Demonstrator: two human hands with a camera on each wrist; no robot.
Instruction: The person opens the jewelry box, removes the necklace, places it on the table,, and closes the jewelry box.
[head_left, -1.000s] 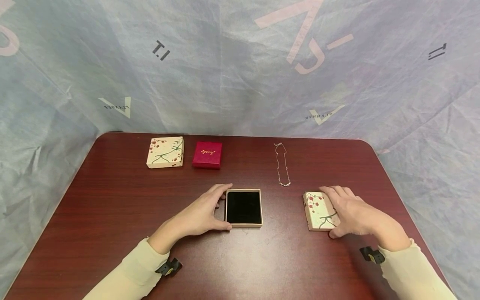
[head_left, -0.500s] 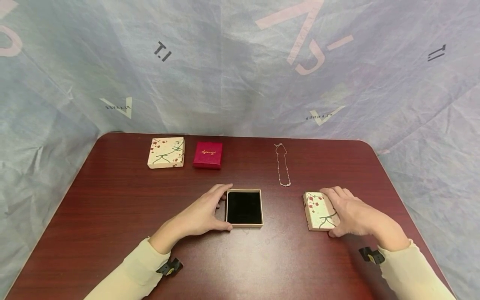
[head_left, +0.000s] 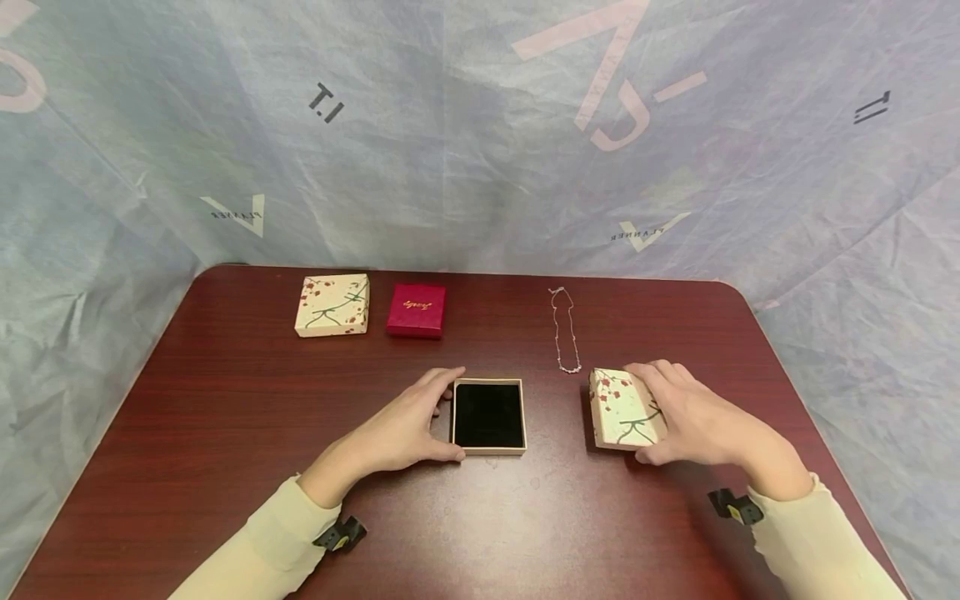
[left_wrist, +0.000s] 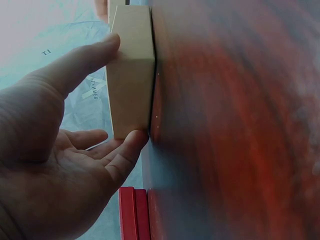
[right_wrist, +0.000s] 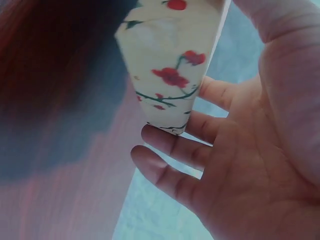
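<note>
Two hands are engaged, one item each. The left hand (head_left: pixel 393 427) grips the left side of an open box (head_left: pixel 495 451) with a black lining (head_left: pixel 489 415), thumb at the near corner, fingers at the far one; the box sits on the table (head_left: pixel 525 533). The right hand (head_left: pixel 697 418) grips a floral lid (head_left: pixel 622 408) across its right side, apart from the box. A necklace (head_left: pixel 571 370) lies farther back, between them. A red box (head_left: pixel 416 311) and a floral box (head_left: pixel 332 305) stand far left.
</note>
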